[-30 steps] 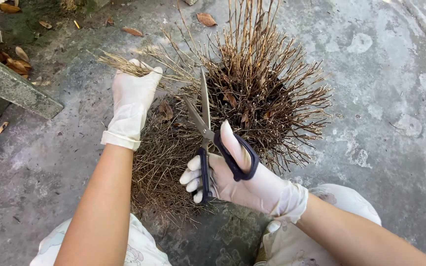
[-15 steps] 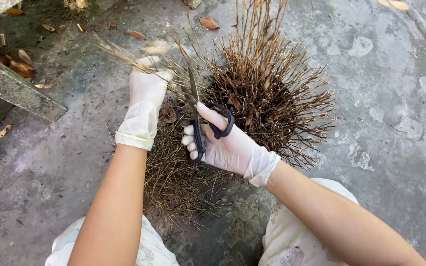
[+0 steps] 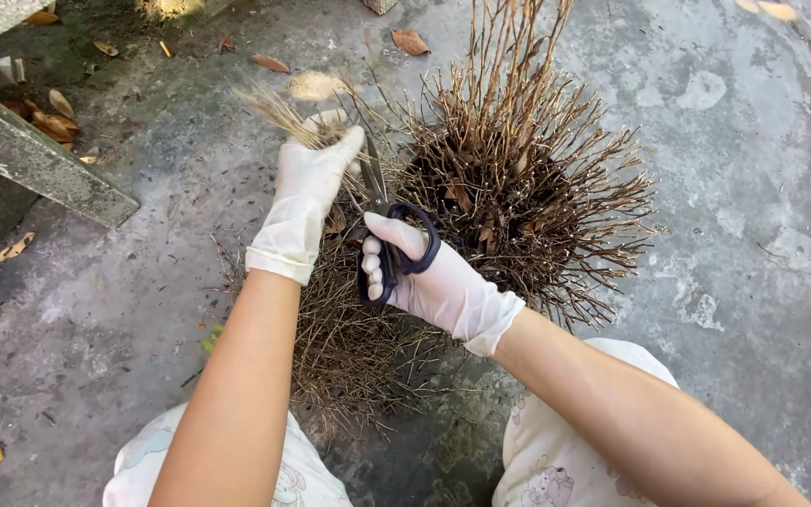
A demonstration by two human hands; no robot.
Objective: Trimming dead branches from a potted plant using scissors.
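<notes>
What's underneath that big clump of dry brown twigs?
Under the dry twig clump lies grey concrete ground, visible around its edges. The clump's base, and any pot or roots, are covered by twigs, the right hand and scissors.

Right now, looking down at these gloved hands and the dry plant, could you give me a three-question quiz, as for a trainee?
1. True or false: both hands wear white gloves.
2. Which hand holds the scissors: A left, B right?
3. What does the left hand grip?

Key
1. True.
2. B: the right hand, fingers through the dark handles.
3. A tuft of dry stems pulled from the clump on the concrete ground.
</notes>
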